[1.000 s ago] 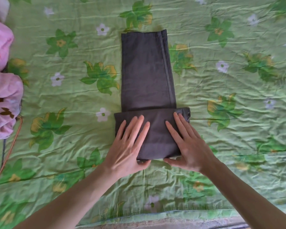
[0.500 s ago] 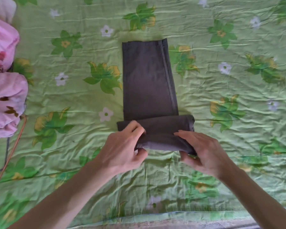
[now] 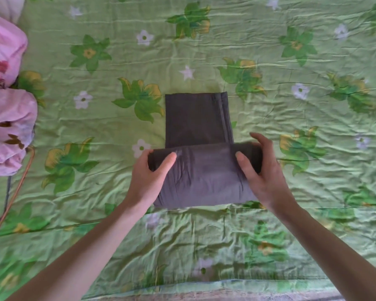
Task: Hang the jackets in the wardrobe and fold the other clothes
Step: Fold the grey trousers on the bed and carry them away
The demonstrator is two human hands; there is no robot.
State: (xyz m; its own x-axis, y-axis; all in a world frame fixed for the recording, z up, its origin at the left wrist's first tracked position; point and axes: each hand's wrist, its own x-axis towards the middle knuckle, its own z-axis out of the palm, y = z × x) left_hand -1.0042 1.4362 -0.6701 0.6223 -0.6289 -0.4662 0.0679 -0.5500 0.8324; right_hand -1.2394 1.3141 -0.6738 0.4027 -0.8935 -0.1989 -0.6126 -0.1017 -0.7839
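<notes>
Dark grey trousers (image 3: 195, 120) lie folded lengthwise on the green flowered bedsheet (image 3: 291, 170). Their near end is folded over into a thick wide bundle (image 3: 204, 177). My left hand (image 3: 149, 177) grips the bundle's left end, thumb on top and fingers underneath. My right hand (image 3: 259, 170) grips the right end the same way, its fingers curled over the far edge. A short flat stretch of the legs still shows beyond the bundle.
Pink patterned clothing (image 3: 7, 118) is heaped at the left edge of the bed, with a thin brown hanger (image 3: 13, 196) and a dark cord beside it. The near edge of the bed (image 3: 204, 294) runs along the bottom of the view.
My hands went from pressing flat on the fold to gripping its two ends. The bundle has been turned over once more away from me, so less of the legs lies flat.
</notes>
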